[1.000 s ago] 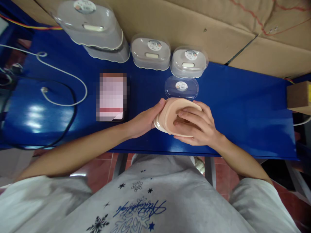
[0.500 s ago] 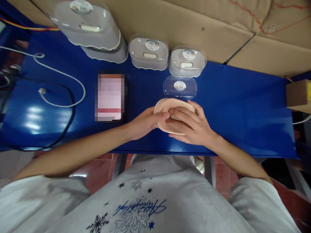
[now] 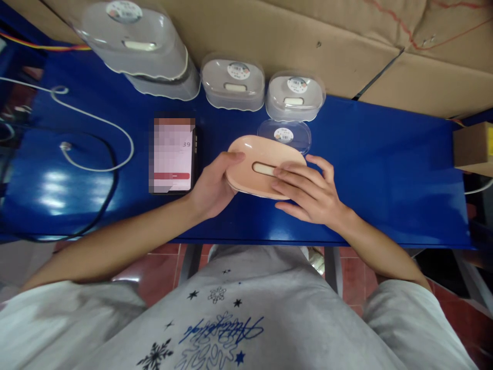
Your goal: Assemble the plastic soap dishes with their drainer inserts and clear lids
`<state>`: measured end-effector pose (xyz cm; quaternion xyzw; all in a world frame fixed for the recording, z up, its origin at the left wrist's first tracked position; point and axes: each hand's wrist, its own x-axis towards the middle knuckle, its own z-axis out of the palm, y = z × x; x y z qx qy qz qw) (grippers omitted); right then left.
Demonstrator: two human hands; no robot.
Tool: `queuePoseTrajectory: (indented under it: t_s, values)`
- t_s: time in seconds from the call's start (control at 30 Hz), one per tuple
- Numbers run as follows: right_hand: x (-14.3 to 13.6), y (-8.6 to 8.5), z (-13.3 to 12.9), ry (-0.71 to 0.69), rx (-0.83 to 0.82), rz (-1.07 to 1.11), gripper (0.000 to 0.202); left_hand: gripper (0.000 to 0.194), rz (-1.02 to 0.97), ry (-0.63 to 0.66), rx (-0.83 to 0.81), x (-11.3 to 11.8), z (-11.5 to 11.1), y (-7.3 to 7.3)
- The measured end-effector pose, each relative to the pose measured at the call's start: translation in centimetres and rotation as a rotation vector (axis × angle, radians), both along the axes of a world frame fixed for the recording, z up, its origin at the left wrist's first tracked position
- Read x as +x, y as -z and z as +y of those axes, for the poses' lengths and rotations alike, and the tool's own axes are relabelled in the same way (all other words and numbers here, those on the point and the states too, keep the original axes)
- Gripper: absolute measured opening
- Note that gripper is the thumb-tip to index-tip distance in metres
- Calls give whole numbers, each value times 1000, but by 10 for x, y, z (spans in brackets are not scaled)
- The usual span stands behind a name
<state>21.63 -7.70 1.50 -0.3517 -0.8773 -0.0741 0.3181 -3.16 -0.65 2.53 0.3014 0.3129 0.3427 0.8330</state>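
An oval peach-coloured box (image 3: 246,149) with a cream insert in its top is held up over the blue table. My left hand (image 3: 215,180) grips its left end, the thumb on top and the fingers underneath. On the right part of the top lie the spread fingers of my right hand (image 3: 311,190), touching the surface near the cream insert. Just behind the box, a clear oval lid (image 3: 284,135) with a round sticker rests on the table, partly covered by the box.
Grey boxes under clear lids stand along the back: a large stack (image 3: 134,46), a middle one (image 3: 233,85) and a right one (image 3: 296,97). A phone (image 3: 173,156) lies left of my hands. Cables (image 3: 96,118) cross the left side. A carton (image 3: 472,149) sits far right.
The peach box has moved up and left and tilted, showing more of its top. My left thumb has slid back to its left edge, and my right fingers have uncovered part of the cream insert.
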Motion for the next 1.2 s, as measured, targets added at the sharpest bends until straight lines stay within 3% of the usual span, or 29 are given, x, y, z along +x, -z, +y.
queuePoseTrajectory:
  t_s: [0.13,0.23,0.4,0.53,0.63,0.87,1.03,1.2]
  values:
    - [6,4,2,163,-103,97,62,34,13,-242,99,-3,14,-14]
    - [7,10,7,290,-266,36,64,32,24,-319,162,-7,24,-23]
    - [4,19,16,261,-405,-153,47,30,100,-293,158,-7,25,-25]
    - [3,19,13,271,-392,-172,42,31,105,-231,136,-5,22,-21]
    - [2,14,10,287,-369,-158,41,25,115,-260,123,-6,24,-21]
    - [2,11,12,409,-402,-204,65,19,137,-279,127,-7,25,-24]
    - [8,10,13,471,-445,-195,61,22,162,-273,128,-4,24,-23]
    - [11,9,14,454,-498,-175,73,20,151,-278,113,-4,26,-21]
